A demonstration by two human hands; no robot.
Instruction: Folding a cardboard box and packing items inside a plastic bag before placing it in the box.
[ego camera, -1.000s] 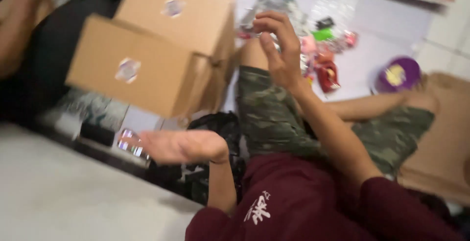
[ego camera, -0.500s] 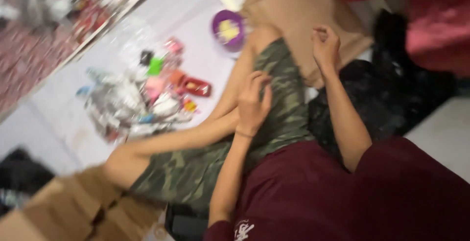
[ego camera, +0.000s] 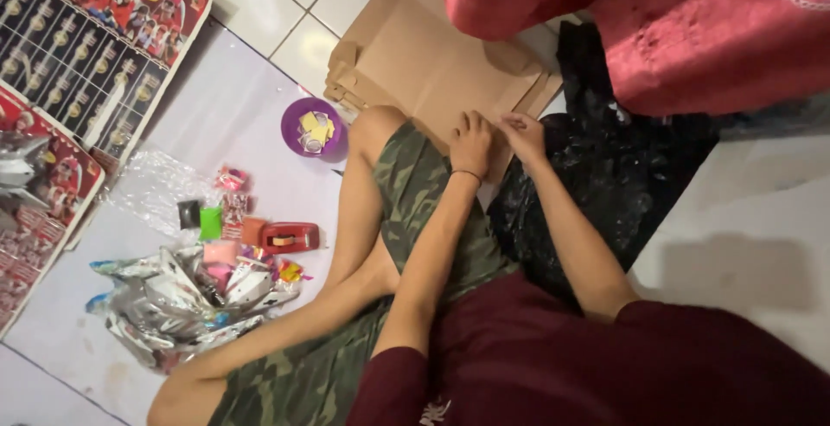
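Seated on the floor (ego camera: pixel 752 218), legs crossed, in camouflage shorts (ego camera: pixel 415 192) and a dark red shirt (ego camera: pixel 553 357). Left hand (ego camera: pixel 471 142) resting palm down on the right thigh, fingers bent, its tips at the near edge of the flattened cardboard box (ego camera: pixel 432 54); whether anything is pinched there, cannot tell. Right hand (ego camera: pixel 523 134) just beside it, fingers curled loosely together, touching the same cardboard edge, clamped on nothing that shows. Cardboard lying flat just beyond both hands, partly under the raised knee and partly under a red cloth (ego camera: pixel 657 19) hanging in from the top. Black plastic bag (ego camera: pixel 605 166) crumpled to the right of the right forearm, against the cardboard. Off to the left, well apart from the hands: a purple bowl (ego camera: pixel 313 128) with small yellow pieces, a red tape dispenser (ego camera: pixel 290 237), a heap of silver foil wrappers (ego camera: pixel 173 301), clear plastic (ego camera: pixel 156 185), and printed sheets (ego camera: pixel 95 37) along the edge. Only the knee between the hands and those things.
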